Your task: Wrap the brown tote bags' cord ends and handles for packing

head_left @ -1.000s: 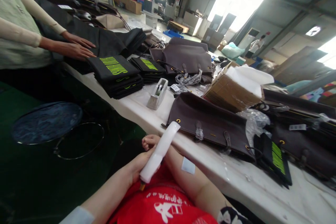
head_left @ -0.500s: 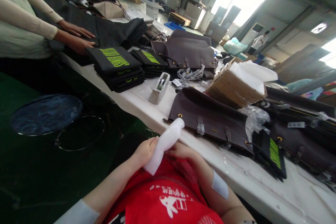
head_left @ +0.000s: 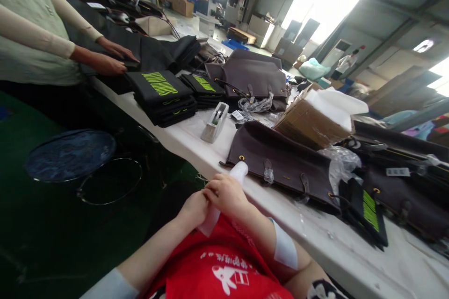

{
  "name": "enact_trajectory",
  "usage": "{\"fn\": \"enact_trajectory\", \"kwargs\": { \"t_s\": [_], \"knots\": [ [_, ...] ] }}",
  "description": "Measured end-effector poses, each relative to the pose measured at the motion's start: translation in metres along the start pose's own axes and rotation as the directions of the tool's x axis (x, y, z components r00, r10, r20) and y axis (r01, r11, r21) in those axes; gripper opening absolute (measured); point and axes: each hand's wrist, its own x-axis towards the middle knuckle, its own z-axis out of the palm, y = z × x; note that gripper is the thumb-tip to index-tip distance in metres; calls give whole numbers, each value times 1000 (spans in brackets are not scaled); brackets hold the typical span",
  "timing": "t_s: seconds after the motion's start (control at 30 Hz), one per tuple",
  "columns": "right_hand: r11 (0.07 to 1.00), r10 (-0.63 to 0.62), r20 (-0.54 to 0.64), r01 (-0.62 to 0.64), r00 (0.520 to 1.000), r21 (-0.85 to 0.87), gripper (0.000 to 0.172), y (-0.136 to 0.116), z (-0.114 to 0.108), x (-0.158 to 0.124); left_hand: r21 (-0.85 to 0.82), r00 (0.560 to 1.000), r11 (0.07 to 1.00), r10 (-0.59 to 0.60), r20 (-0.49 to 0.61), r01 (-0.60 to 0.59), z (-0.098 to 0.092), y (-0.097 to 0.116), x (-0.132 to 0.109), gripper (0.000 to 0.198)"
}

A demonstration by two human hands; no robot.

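Note:
A white plastic bottle [head_left: 239, 171] is held upside down in front of my red shirt, its base pointing up toward the table edge. My left hand [head_left: 191, 208] grips its lower part near the neck. My right hand [head_left: 226, 194] is wrapped over the bottle's middle, hiding most of it. Just beyond my hands a dark brown leather bag [head_left: 280, 163] lies flat on the white table [head_left: 196, 142].
A tape dispenser [head_left: 214, 123], stacks of black cloth bags with green lettering [head_left: 159, 96], another brown bag [head_left: 250, 74] and a cardboard box of white sheets [head_left: 312, 117] sit on the table. Another person's hands [head_left: 108, 58] rest on black fabric at the far left. A round stool [head_left: 70, 154] stands below.
My right hand came up from under the bottle and closed over its middle. The bottle dropped lower, closer to my body. The other person's hands shifted slightly on the fabric.

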Motion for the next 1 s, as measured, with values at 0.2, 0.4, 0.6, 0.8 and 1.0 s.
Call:
{"fn": "enact_trajectory", "kwargs": {
  "t_s": [0.2, 0.4, 0.6, 0.8, 1.0],
  "knots": [
    [995, -98, -57, 98, 994, 8, 19, 12, -14, -6, 16, 986, 999, 35, 161, -38, -16, 15, -4, 45],
    [995, -95, -222, 94, 970, -13, 17, 13, -1, -44, -187, 940, 981, 21, 341, 46, -21, 25, 5, 27],
    [996, -75, -281, 85, 957, 23, 19, 26, 13, -64, -364, 926, 908, -66, 371, 210, -21, 26, 3, 31],
    [990, -102, -327, 128, 939, 61, 20, 31, 15, -66, -428, 913, 869, -62, 403, 248, -23, 26, 2, 37],
    [990, -105, -430, 134, 897, 38, 18, 30, 25, -73, -334, 934, 930, -25, 357, 153, -13, 20, 4, 31]
  ]
}}
